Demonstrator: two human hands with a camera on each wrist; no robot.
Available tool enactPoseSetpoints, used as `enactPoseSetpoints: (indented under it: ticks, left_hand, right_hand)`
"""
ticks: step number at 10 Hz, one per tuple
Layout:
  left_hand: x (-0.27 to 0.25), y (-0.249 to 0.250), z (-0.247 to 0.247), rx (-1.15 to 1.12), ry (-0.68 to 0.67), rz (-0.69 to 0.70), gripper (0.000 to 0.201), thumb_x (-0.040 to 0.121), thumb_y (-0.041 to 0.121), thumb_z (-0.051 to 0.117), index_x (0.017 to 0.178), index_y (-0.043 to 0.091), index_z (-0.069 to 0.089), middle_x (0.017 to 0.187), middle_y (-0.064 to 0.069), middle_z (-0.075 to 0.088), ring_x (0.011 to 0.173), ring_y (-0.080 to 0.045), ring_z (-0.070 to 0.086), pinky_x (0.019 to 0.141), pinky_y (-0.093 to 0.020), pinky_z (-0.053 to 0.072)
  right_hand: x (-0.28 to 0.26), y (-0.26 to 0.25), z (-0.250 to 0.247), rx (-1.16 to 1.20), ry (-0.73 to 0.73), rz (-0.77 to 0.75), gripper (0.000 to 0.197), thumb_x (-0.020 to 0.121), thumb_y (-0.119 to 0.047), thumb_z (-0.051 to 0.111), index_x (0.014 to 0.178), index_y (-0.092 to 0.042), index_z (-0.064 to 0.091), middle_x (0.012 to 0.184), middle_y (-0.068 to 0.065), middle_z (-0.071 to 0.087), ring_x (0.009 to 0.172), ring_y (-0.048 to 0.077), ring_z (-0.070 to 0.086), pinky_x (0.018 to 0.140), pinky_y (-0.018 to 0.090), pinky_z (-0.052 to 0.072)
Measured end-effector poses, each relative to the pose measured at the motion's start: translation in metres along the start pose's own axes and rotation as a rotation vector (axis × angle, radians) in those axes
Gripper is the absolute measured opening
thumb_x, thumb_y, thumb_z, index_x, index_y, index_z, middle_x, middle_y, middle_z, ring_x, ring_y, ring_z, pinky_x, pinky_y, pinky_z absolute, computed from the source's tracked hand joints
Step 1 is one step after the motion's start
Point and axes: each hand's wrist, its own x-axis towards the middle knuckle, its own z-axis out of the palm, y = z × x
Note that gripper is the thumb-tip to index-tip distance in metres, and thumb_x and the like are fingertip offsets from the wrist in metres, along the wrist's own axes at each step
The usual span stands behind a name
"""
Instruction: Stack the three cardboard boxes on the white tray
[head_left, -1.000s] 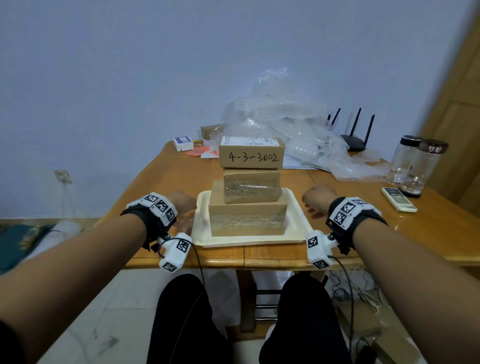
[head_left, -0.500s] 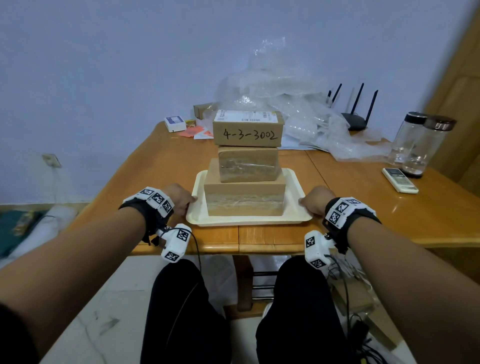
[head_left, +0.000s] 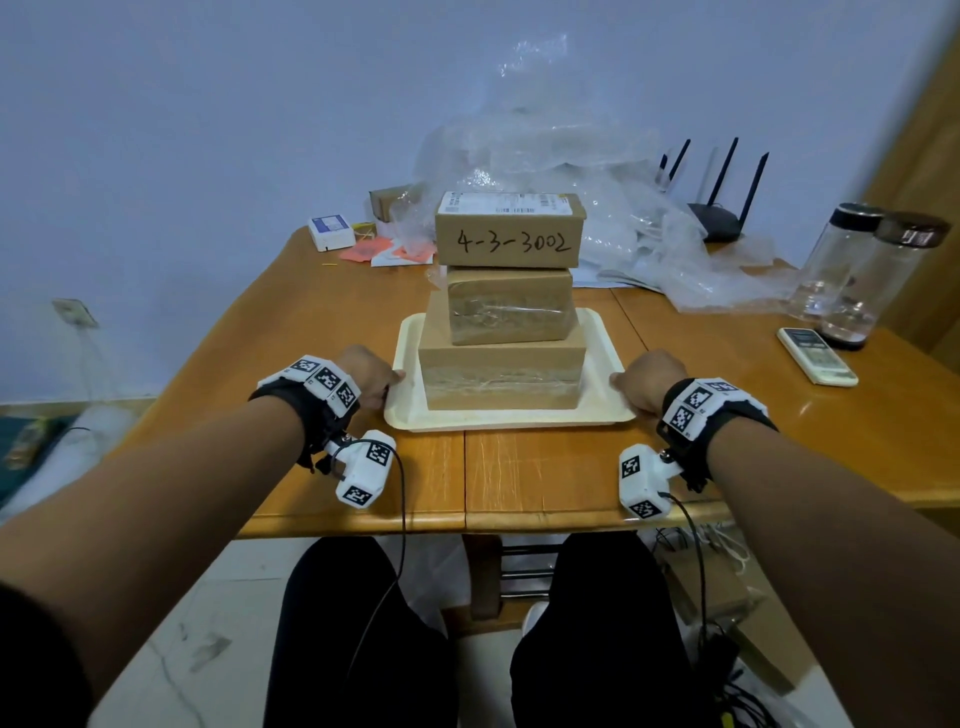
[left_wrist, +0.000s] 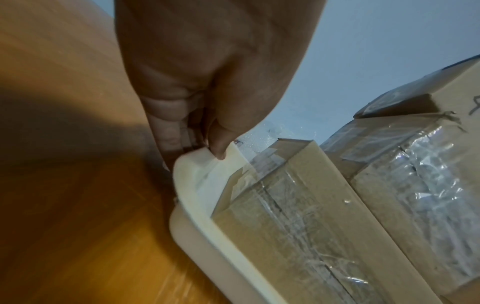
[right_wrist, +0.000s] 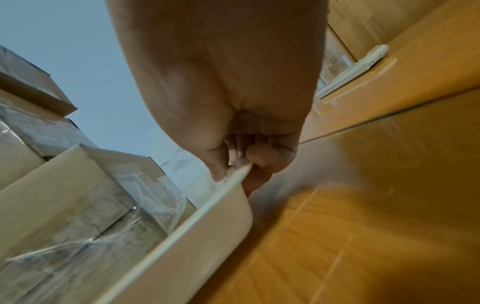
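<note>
Three cardboard boxes stand stacked on the white tray (head_left: 605, 400) in the middle of the wooden table. The large taped box (head_left: 501, 374) is at the bottom, a smaller taped box (head_left: 511, 306) on it, and the box marked 4-3-3002 (head_left: 511, 234) on top. My left hand (head_left: 369, 374) pinches the tray's left rim (left_wrist: 197, 158), thumb on top and fingers under. My right hand (head_left: 647, 379) pinches the tray's right rim (right_wrist: 233, 179) the same way. The large box (left_wrist: 298, 226) fills most of the tray.
Crumpled clear plastic wrap (head_left: 597, 176) lies behind the stack. A black router (head_left: 717, 218), two glass jars (head_left: 852, 275) and a white remote (head_left: 815, 356) are at the right. A small white box (head_left: 331, 232) and red papers (head_left: 387, 252) sit at the back left.
Both hands have closed on the tray's side rims; a second ago they were beside it. The tray and stack now sit farther from the table's near edge.
</note>
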Motion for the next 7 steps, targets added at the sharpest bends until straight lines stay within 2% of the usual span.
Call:
enactPoseSetpoints:
  ticks: [1,2,3,4,5,6,7]
  left_hand:
    - [0.006,-0.002,0.001,-0.003,0.009,-0.011,0.033,0.096,0.022,0.072,0.112,-0.007,0.066,0.11,-0.018,0.072,0.102,-0.035,0.071,0.088,-0.038,0.061]
    - [0.009,-0.002,-0.001,-0.033,-0.005,-0.038,0.037,0.098,0.026,0.07,0.117,-0.006,0.068,0.109,-0.019,0.073,0.094,-0.032,0.069,0.095,-0.041,0.059]
    - [0.007,-0.007,-0.004,-0.14,-0.064,-0.049,0.04,0.109,0.021,0.052,0.13,-0.011,0.061,0.131,-0.024,0.066,0.12,-0.036,0.064,0.099,-0.039,0.053]
    - [0.006,-0.01,-0.012,-0.215,-0.159,-0.078,0.038,0.11,0.005,0.039,0.142,-0.012,0.05,0.148,-0.026,0.054,0.139,-0.036,0.051,0.113,-0.04,0.044]
    - [0.01,-0.02,-0.021,-0.076,0.005,-0.029,0.042,0.106,0.02,0.047,0.139,-0.002,0.06,0.141,-0.019,0.06,0.132,-0.037,0.055,0.105,-0.039,0.046]
    - [0.016,-0.037,-0.029,0.24,0.215,0.073,0.058,0.104,0.047,0.032,0.147,0.015,0.054,0.155,-0.013,0.045,0.146,-0.039,0.035,0.121,-0.051,0.026]
    - [0.038,-0.043,-0.042,0.395,0.334,0.003,0.053,0.107,0.034,0.044,0.156,0.013,0.04,0.17,-0.019,0.012,0.157,-0.041,0.004,0.125,-0.056,0.008]
  right_hand:
    - [0.003,0.001,0.003,0.054,-0.018,0.018,0.036,0.099,-0.029,0.06,0.071,-0.006,0.053,0.068,0.009,0.056,0.057,0.024,0.053,0.047,0.03,0.038]
    - [0.002,0.002,0.002,0.145,-0.052,0.061,0.028,0.098,-0.022,0.059,0.077,-0.004,0.055,0.068,0.013,0.06,0.047,0.026,0.056,0.038,0.027,0.044]
    - [0.001,0.001,0.002,0.222,-0.064,0.098,0.023,0.098,-0.018,0.059,0.083,-0.002,0.055,0.076,0.016,0.063,0.049,0.03,0.06,0.037,0.029,0.051]
    - [0.0,-0.001,0.003,0.249,-0.077,0.133,0.021,0.099,-0.016,0.056,0.084,-0.002,0.053,0.085,0.02,0.064,0.056,0.036,0.065,0.038,0.033,0.055]
    - [0.001,-0.002,0.006,0.268,-0.08,0.135,0.02,0.099,-0.015,0.054,0.083,-0.004,0.051,0.093,0.023,0.067,0.06,0.039,0.066,0.029,0.026,0.046]
    - [-0.003,-0.002,0.005,0.284,-0.082,0.136,0.019,0.097,-0.017,0.056,0.084,-0.004,0.053,0.092,0.022,0.067,0.062,0.039,0.069,0.033,0.03,0.051]
    - [-0.001,0.001,0.005,0.293,-0.026,0.055,0.021,0.095,-0.021,0.057,0.091,-0.001,0.061,0.09,0.019,0.067,0.076,0.039,0.071,0.064,0.044,0.064]
